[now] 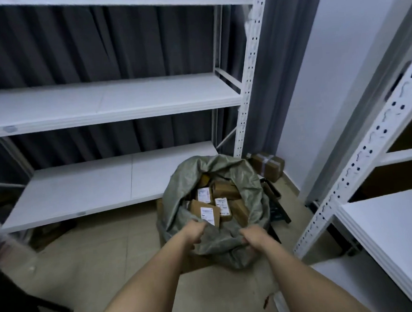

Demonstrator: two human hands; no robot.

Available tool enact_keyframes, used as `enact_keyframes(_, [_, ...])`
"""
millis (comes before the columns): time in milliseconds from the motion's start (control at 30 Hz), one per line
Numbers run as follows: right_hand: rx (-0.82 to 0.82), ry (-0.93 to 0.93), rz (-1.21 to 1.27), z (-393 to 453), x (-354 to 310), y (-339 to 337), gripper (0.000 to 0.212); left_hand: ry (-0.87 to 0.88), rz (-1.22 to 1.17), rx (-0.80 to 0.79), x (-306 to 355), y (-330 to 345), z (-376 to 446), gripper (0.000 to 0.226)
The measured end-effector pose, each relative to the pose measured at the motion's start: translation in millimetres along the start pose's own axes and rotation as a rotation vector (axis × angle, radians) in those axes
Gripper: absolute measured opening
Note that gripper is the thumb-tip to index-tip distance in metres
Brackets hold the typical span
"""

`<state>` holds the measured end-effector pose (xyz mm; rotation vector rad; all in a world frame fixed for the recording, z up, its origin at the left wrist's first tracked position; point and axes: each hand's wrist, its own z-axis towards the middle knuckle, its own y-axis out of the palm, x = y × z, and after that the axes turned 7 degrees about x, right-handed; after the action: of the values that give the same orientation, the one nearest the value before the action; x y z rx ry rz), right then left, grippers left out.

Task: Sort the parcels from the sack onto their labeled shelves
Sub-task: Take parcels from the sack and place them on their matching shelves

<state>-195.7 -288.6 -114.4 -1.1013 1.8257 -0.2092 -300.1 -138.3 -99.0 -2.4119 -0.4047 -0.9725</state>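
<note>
A grey-green sack (178,193) stands open on the floor in front of the white shelf rack (110,113). Inside lie several small brown cardboard parcels (226,190) with white labels. My left hand (195,232) grips the sack's near rim on the left. My right hand (254,237) grips the same rim on the right. Both hands hold the folded fabric at the mouth of the sack.
The rack's lower shelf (81,187) and middle shelf lie bare behind the sack. A taped brown box (268,165) sits on the floor by the wall. A second white rack (384,217) stands at the right. Something dark (275,207) lies behind the sack.
</note>
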Motion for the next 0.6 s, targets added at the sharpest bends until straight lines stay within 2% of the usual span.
enact_keyframes(167, [0.017, 0.068, 0.021, 72, -31, 13, 0.03, 0.001, 0.061, -0.027, 35, -21, 73, 0.049])
enact_keyframes(300, [0.043, 0.098, -0.021, 129, -62, 30, 0.027, 0.083, 0.019, -0.052, 59, -37, 140, 0.032])
enact_keyframes(367, [0.059, 0.144, 0.01, 157, -77, 40, 0.031, 0.07, -0.002, -0.069, 69, -44, 177, 0.028])
enact_keyframes(400, [0.057, 0.156, 0.028, 175, -81, 48, 0.027, 0.06, -0.001, -0.078, 72, -47, 199, 0.027])
enact_keyframes(500, [0.039, 0.204, 0.08, 213, -91, 64, 0.017, 0.022, -0.067, -0.08, 73, -54, 257, 0.032])
enact_keyframes(600, [0.033, 0.213, 0.099, 249, -90, 79, 0.023, -0.011, -0.027, -0.093, 67, -55, 307, 0.041])
